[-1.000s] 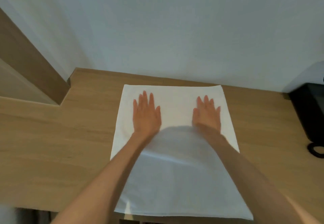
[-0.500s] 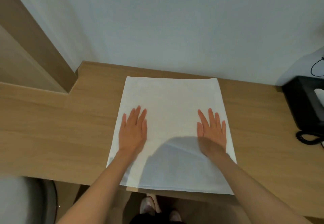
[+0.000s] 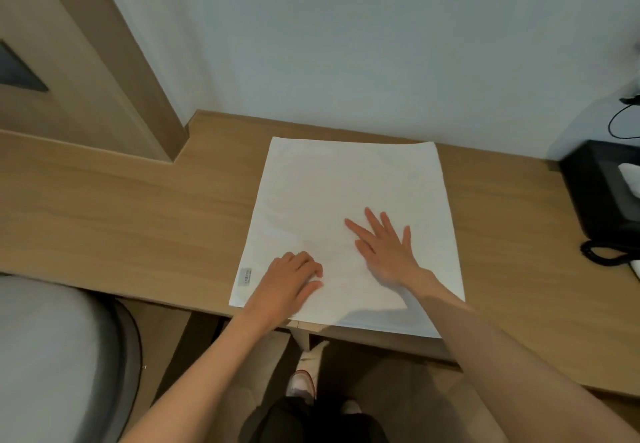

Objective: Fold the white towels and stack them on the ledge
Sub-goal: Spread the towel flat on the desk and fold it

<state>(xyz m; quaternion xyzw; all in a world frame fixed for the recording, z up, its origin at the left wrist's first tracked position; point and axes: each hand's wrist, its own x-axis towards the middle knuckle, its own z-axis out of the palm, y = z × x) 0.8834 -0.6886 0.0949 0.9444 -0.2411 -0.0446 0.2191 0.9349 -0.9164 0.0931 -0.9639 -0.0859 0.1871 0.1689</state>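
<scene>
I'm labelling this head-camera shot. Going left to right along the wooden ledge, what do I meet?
towel label → left hand → right hand → black telephone

Two bare forearms (image 3: pixel 221 356), dark trousers (image 3: pixel 311 422), pale slipper (image 3: pixel 304 380) with reddish trim.

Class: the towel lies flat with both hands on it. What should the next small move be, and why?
Probably the left hand should take the near-left corner of the towel and lift it across for a fold. The towel lies flat on the ledge. The right hand lies flat on it as an anchor, and the left is curled near that corner.
</scene>
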